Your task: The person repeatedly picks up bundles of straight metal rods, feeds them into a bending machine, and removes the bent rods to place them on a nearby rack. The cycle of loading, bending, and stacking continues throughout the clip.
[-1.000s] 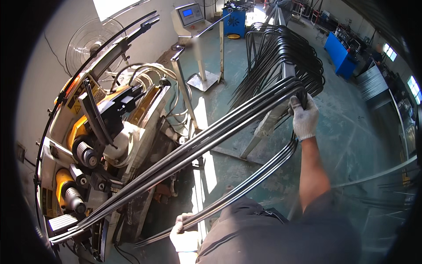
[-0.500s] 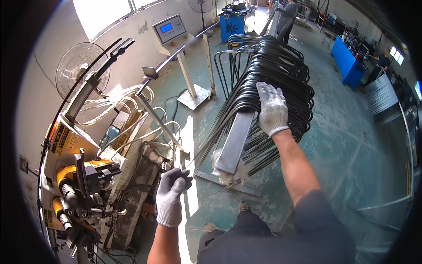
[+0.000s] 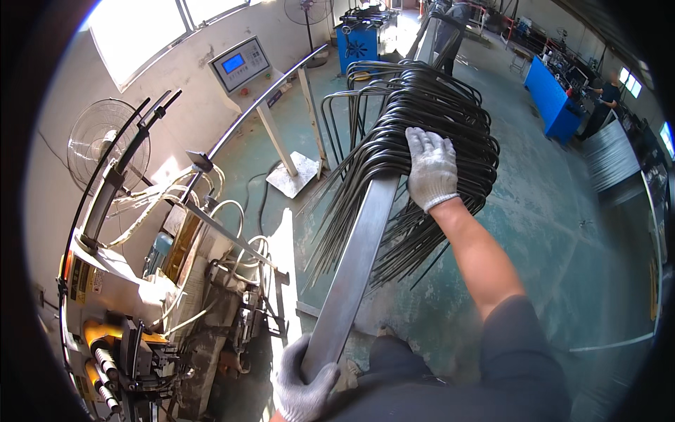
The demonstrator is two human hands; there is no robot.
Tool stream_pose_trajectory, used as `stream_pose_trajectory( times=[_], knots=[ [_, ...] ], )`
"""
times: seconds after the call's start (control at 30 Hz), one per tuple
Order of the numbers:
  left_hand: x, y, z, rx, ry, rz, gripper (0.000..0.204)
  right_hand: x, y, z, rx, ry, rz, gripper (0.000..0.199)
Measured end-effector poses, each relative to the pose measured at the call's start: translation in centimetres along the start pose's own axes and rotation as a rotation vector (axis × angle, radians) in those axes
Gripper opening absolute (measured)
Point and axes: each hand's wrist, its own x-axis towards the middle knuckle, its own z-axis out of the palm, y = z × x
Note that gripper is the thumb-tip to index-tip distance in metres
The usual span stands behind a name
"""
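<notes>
— Green workshop floor (image 3: 562, 232) below; where's the right hand (image 3: 430, 169)?
— Arm stretched out, palm flat, ungripped, on black bent rods (image 3: 450, 105) draped over the steel beam (image 3: 355, 260).
— Left hand (image 3: 304, 383)?
— Clenched round that beam's near end.

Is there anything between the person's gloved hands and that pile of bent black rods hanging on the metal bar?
Nothing visible. The right hand lies flat directly on the bent black rods draped over the flat steel bar. The left hand grips the bar's near end, apart from the rods, with only bare bar between.
</notes>
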Motion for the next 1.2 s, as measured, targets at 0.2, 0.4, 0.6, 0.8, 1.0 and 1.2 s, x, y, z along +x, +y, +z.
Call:
stream_pose_trajectory(
  times=[0.2, 0.4, 0.6, 0.8, 1.0, 1.2],
  knots=[
    [-0.3, -0.4, 0.9, -0.140, 0.137, -0.186, 0.060, 13.7, 11.2, 11.2, -0.159, -0.257, 0.164, 0.075],
    [-0.4, 1.8, 1.5, -0.043, 0.212, -0.189, 0.053, 21.1, 11.9, 14.3, -0.346, -0.141, 0.510, 0.049],
    [-0.7, -3.5, 1.9, -0.122, 0.206, 0.055, 0.047, 11.2, 10.9, 18.7, -0.203, 0.135, 0.605, 0.045],
    [-7.3, -1.8, -2.9, 0.100, 0.369, 0.242, 0.041, -14.0, 1.0, 24.4, -0.007, -0.622, 0.244, 0.036],
    [-34.0, -13.3, -12.9, 0.255, 0.870, 0.003, 0.035, -45.2, -15.6, 19.1, -0.205, -1.184, -0.716, 0.050],
    [-66.4, -22.7, -21.2, 0.374, 1.498, -0.527, 0.027, -57.6, -36.3, 1.9, 0.281, -1.874, 0.002, 0.035]
  ],
)
